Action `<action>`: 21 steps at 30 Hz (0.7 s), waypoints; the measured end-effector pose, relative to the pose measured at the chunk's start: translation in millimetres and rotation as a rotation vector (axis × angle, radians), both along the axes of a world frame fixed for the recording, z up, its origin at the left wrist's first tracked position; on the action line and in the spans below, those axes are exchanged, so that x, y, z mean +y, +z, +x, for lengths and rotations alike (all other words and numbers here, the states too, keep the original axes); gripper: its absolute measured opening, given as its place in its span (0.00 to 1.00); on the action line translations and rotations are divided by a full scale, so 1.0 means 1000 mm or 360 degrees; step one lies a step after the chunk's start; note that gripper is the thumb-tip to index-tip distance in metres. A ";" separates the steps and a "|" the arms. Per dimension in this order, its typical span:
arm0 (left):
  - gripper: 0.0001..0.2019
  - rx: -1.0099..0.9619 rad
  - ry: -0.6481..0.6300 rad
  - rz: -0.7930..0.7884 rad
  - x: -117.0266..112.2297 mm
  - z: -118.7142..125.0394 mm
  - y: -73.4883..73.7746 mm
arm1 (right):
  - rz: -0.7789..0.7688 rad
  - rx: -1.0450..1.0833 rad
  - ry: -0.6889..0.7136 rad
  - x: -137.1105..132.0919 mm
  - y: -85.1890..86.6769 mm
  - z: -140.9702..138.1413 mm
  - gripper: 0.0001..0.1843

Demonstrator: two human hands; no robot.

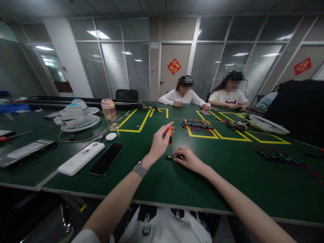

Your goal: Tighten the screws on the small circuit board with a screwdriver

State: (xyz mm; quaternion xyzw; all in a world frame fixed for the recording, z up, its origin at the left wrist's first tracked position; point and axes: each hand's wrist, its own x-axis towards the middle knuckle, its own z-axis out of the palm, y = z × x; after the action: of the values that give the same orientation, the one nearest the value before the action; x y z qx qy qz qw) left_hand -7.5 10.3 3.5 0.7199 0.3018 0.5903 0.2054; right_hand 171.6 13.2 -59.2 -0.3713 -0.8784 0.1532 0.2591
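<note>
My left hand (159, 143) is closed round the orange handle of a small screwdriver (171, 136), held upright with its tip down on a small green circuit board (170, 157). A watch sits on that wrist. My right hand (187, 159) lies on the green table (157, 182) with its fingers pinched on the board's right end, holding it down.
A white power bank (81, 158), black phone (106, 158) and white earbud case (110, 136) lie left of my hands. Farther left are a fan (78, 118), a clear bottle (109, 114) and a tablet (25, 152). Wire bundles (197, 126) lie ahead; two people sit across.
</note>
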 end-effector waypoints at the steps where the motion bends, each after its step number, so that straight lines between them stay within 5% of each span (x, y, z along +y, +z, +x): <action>1: 0.16 0.0012 0.0045 0.0018 0.000 0.000 0.000 | -0.0002 0.0004 -0.0001 0.000 0.000 0.000 0.08; 5: 0.14 0.0071 0.0223 0.0069 0.000 0.000 0.000 | 0.0012 0.0000 -0.0005 0.000 -0.001 0.000 0.07; 10: 0.18 -0.0009 -0.0030 -0.0046 0.001 0.000 -0.001 | 0.0032 -0.0013 0.0010 -0.001 0.000 0.000 0.07; 16: 0.12 0.0140 0.0289 0.0156 -0.005 0.000 0.003 | 0.0034 -0.0007 0.0005 -0.001 0.001 0.000 0.08; 21: 0.18 0.0023 0.0011 -0.0016 -0.001 0.000 -0.001 | 0.0029 -0.0003 0.0012 -0.002 0.002 0.000 0.09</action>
State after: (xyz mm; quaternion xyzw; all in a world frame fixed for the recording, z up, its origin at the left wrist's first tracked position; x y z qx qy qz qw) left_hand -7.2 9.5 2.7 0.7221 0.3087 0.5843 0.2048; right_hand 171.3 11.1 -56.9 -0.3659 -0.8813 0.1459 0.2609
